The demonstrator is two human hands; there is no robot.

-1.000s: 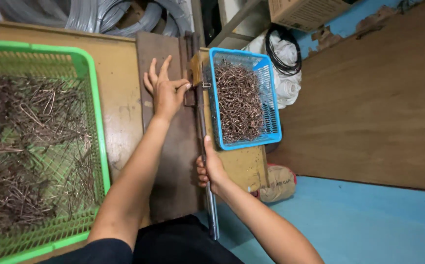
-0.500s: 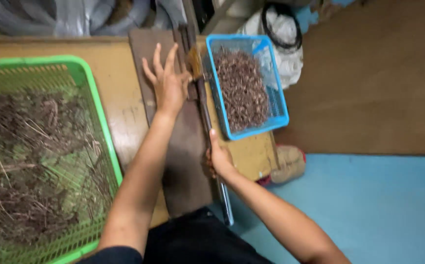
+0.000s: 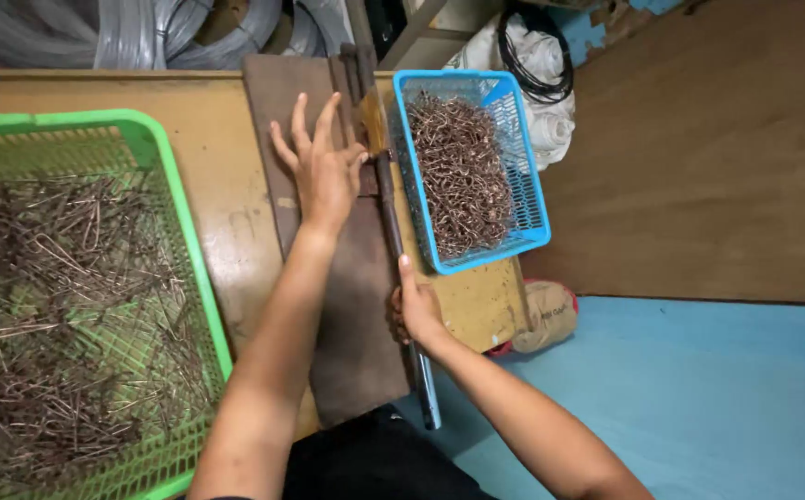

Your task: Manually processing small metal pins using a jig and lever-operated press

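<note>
A: Lever handle (image 3: 393,250) of the bench cutter runs lengthwise along the right edge of the dark board (image 3: 352,306), between that board and the blue basket (image 3: 523,167). Its free metal end sticks out past the near edge of the bench (image 3: 226,222).

B: Right hand (image 3: 416,310)?

A: Clenched around the handle low down, thumb laid up along the bar. Firm grasp, not just resting.

B: Left hand (image 3: 324,171)?

A: Released, fingers spread, palm flat on the dark board just left of the blade end. Fingertips point away from the person. Cannot tell whether any wire sits under the palm; it's hidden.

B: What's in the blue basket?

A: Heap of short cut wire pieces (image 3: 463,171), brownish, filling most of it. Basket touches the cutter's right side.

B: And the left side?

A: Green mesh tray (image 3: 176,213) on the bench, well apart from the board, holding long straight wire lengths (image 3: 60,306) lying in all directions.

B: Behind the bench?

A: Coils of grey wire (image 3: 125,32) at the far edge. Black cable coil (image 3: 537,56) on a white sack to the right, off the bench. Blue floor (image 3: 699,398) below.
</note>
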